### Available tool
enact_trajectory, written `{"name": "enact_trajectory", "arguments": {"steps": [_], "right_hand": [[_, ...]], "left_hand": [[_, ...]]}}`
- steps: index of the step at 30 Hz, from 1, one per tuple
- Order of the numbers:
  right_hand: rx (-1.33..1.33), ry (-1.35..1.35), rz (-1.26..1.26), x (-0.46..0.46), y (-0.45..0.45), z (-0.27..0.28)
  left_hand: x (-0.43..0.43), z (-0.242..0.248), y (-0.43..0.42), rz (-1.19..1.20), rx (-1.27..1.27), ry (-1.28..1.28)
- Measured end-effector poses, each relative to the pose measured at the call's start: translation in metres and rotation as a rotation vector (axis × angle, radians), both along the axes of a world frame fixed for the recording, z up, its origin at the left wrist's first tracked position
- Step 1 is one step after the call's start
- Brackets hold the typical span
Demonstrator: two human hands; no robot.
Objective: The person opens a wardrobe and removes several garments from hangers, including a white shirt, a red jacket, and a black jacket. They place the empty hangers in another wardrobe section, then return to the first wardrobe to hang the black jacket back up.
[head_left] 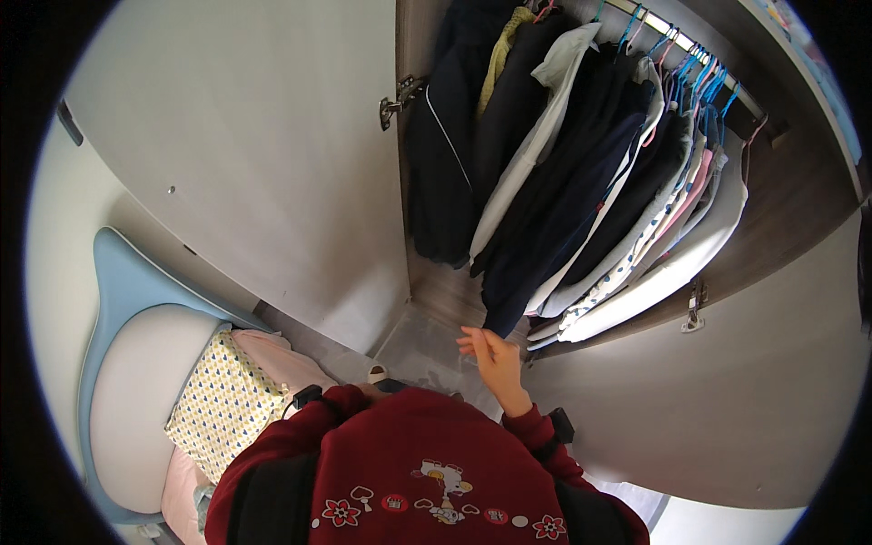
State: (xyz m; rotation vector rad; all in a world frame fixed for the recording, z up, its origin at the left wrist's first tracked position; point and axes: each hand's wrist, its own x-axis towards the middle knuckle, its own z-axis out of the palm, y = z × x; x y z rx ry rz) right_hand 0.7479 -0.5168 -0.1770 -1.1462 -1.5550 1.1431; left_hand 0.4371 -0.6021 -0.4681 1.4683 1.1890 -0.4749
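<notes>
My right hand (496, 361) is raised before the wardrobe, its fingers loosely spread and holding nothing that I can see. Its fingertips are at the lower end of a dark navy garment (507, 306); whether they touch it I cannot tell. Many clothes hang on blue and pink hangers from a metal rail (661, 26), among them black ones, a white one (524, 157), a polka-dot one (613, 283) and a light grey one (708, 235) at the right end. My left hand is hidden at the front of my body; only the red sleeve (340, 402) shows, bent inward.
Two wardrobe doors stand swung out, one at the left (272, 157) and one at the right (681, 409), with metal hinges. At the lower left is a bed with a blue-edged headboard (112, 272) and a heart-patterned pillow (225, 402). Folded fabric lies on the upper shelf.
</notes>
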Motion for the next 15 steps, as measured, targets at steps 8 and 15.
{"name": "enact_trajectory", "arguments": {"steps": [8, 15], "right_hand": [[-0.027, 0.071, -0.078, -0.017, 0.001, -0.007], [-0.034, 0.055, -0.118, -0.049, 0.013, -0.008]], "left_hand": [[-0.018, 0.012, 0.01, 0.019, 0.107, 0.042], [-0.053, 0.029, 0.024, 0.043, 0.117, 0.008]]}}
